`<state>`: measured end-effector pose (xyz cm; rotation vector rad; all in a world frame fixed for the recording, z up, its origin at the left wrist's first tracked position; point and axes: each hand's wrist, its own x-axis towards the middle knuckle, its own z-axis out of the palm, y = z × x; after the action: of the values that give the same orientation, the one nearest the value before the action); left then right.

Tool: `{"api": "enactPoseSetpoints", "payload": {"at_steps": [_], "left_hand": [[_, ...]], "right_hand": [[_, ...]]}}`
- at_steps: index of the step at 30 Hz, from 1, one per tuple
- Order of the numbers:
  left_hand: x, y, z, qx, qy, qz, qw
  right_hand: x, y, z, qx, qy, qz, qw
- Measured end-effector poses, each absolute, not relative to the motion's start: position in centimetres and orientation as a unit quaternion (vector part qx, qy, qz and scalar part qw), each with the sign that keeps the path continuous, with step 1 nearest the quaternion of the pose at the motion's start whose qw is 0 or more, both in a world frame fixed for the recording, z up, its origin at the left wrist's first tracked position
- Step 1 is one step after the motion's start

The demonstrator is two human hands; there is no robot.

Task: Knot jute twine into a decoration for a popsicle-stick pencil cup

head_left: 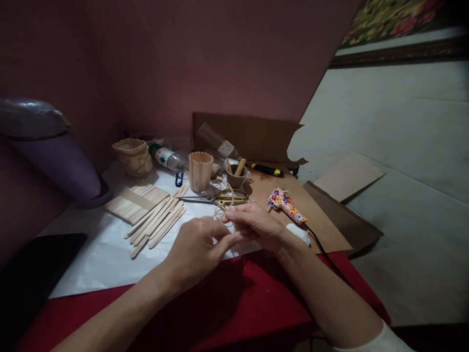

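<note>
Left hand [198,250] and right hand [258,224] meet above a red tablecloth [256,293], pale cord [233,189] at the fingertips.
The right pinches the cord; the left's fingers curl close against it, their grip hidden so one cannot tell what they hold. The cord loops away from the fingers across gold-handled scissors [210,199], with loose craft sticks [156,226] to the left and a flowered glue gun [286,205] to the right; beyond stands a stick-clad cup [201,172].
</note>
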<state>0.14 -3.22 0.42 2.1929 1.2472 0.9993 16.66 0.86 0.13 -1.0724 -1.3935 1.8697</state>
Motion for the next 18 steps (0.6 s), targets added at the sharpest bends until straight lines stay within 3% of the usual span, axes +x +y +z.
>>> {"api": "enactPoseSetpoints", "payload": {"at_steps": [3, 8, 10, 18], "left_hand": [[-0.2, -2.9, 0.8, 0.706, 0.506, 0.452, 0.205], [-0.3, -2.0, 0.6, 0.615, 0.489, 0.412, 0.461], [-0.2, -1.9, 0.6, 0.603, 0.463, 0.399, 0.513], [0.0, -2.2, 1.4, 0.641, 0.478, 0.398, 0.450]], "right_hand": [[16.7, 0.7, 0.4, -0.396, -0.541, 0.686, 0.281], [16.5, 0.2, 1.0, -0.375, -0.557, 0.699, 0.246], [16.5, 0.1, 1.1, -0.373, -0.559, 0.702, 0.237], [16.5, 0.1, 0.7, -0.383, -0.579, 0.680, 0.238]]}}
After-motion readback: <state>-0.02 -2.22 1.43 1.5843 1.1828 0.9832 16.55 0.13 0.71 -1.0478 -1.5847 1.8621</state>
